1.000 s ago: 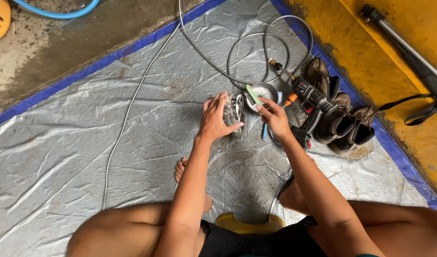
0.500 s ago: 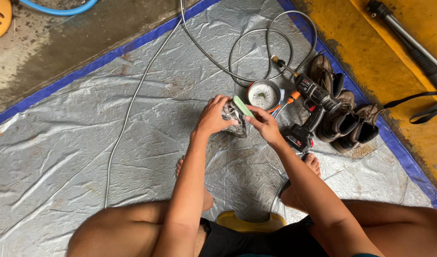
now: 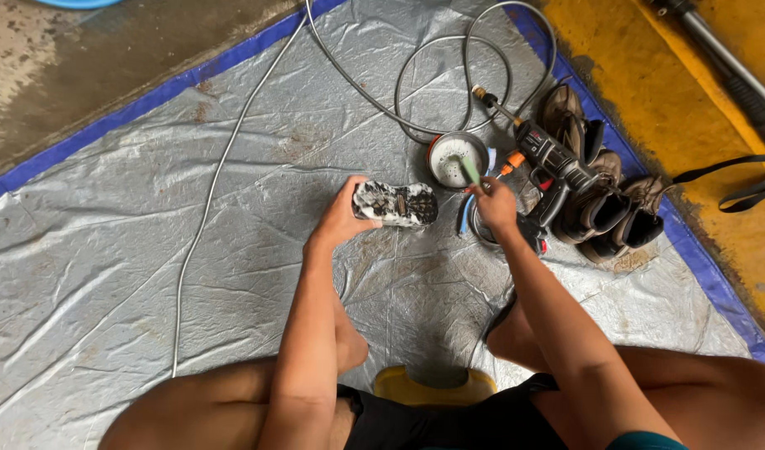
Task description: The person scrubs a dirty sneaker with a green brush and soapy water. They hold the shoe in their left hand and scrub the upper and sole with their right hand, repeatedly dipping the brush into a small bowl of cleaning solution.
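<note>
Head view. The left hand (image 3: 342,218) is closed around one end of a soap-covered, dark-soled shoe (image 3: 396,204). The thumb lies over the top edge and the remaining fingers wrap beneath, clamped on the shoe. The shoe is held sole-up and roughly level, just above the crinkled grey plastic tarpaulin with blue border (image 3: 132,275), near the middle of the frame.

The right hand (image 3: 493,204) is closed on the handle of a small green-handled brush (image 3: 471,171). The fingers are together and curled tight around the handle. The brush head extends up and to the left, over the rim of a round, shallow metal bowl (image 3: 456,158). The right hand is close beside the toe end of the shoe but apart from it.

The bowl stands on the tarpaulin, just beyond both hands. It contains a whitish, foamy liquid; the brush tip sits at or over it, and contact cannot be confirmed.

To the right of the bowl lies a black pressure-washer spray gun with orange fittings (image 3: 549,162), connected to a grey hose (image 3: 449,75) coiled on the tarpaulin. Beside the gun stand several brown ankle boots (image 3: 603,208), upright, touching one another.
</note>
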